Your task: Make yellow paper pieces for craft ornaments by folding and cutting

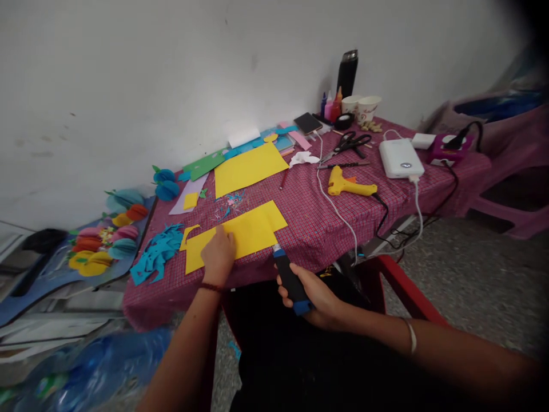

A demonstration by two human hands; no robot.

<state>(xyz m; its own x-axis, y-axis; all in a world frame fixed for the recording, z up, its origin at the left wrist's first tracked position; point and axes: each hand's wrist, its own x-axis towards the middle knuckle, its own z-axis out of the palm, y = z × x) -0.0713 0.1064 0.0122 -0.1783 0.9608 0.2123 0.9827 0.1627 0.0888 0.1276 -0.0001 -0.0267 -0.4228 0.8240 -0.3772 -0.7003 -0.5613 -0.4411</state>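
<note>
Gripping a black-and-blue cutter at the desk's near edge, the right hand is closed around its handle. Just beyond, the left hand presses flat, fingers spread, on a cut yellow sheet. Farther back lie a larger yellow sheet, a yellow glue gun, scissors and a white power bank.

text: none legible | paper cups at tabletop's far edge: printed marks too blurred to read
</note>
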